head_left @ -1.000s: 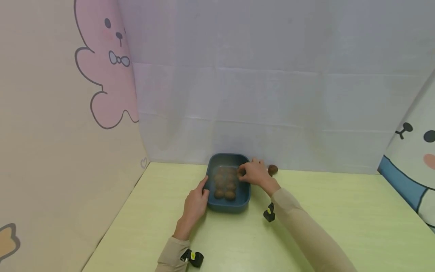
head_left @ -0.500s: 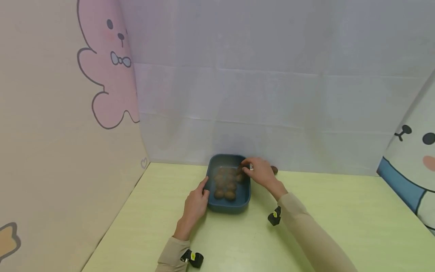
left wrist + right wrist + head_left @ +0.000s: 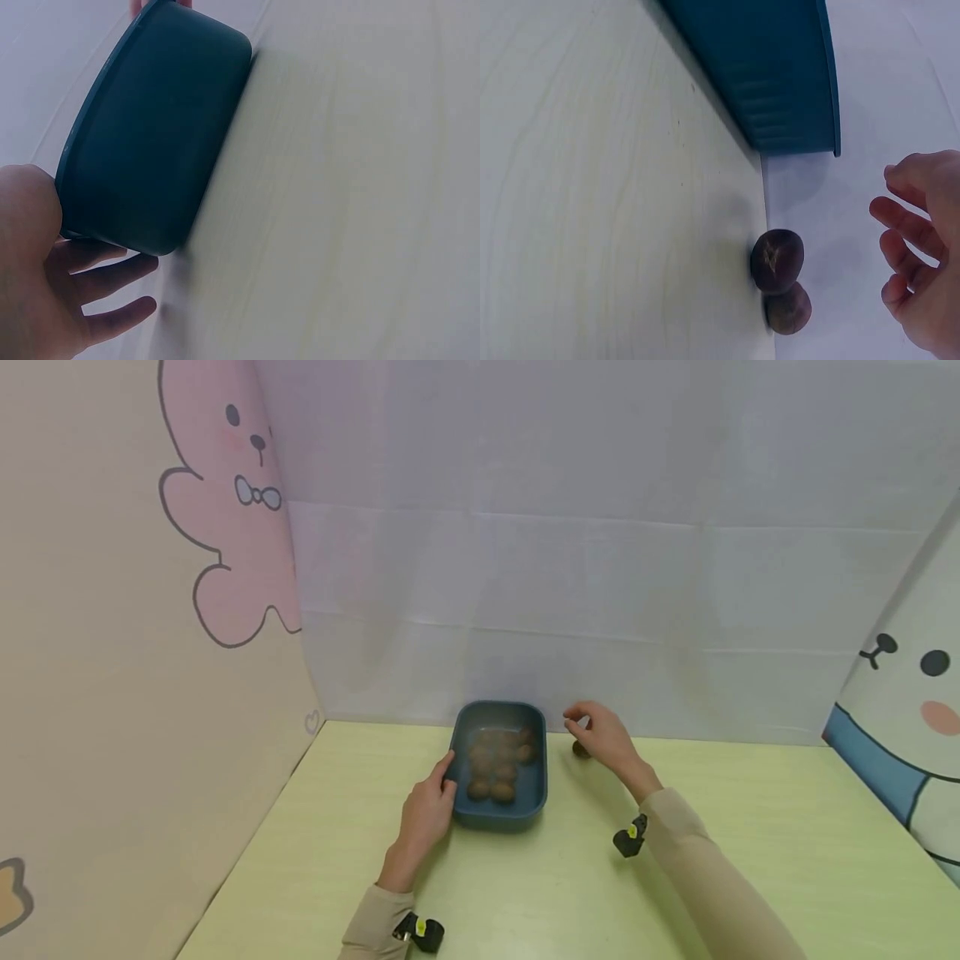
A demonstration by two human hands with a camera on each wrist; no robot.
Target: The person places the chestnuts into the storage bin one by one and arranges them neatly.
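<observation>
A dark blue-green rectangular container stands on the table near the back wall. Inside it lie several round brown things, blurred in the head view. My left hand touches the container's left side with thumb and index finger; the left wrist view shows the other fingers spread below its end. To the right of the container, my right hand hovers with loosely bent fingers and nothing in them. Beside it, a dark brown round thing with a pale cross-like mark touches a second round one; their kind cannot be told.
A pale yellow-green table spreads under both arms. White sheeting rises as a wall right behind the container. Cartoon-printed panels stand at left and right. Small black devices are worn on the wrists.
My right hand has let go of a round brown thing inside the container, then moved out to the right over the brown things on the table. My left hand has stayed at the container.
</observation>
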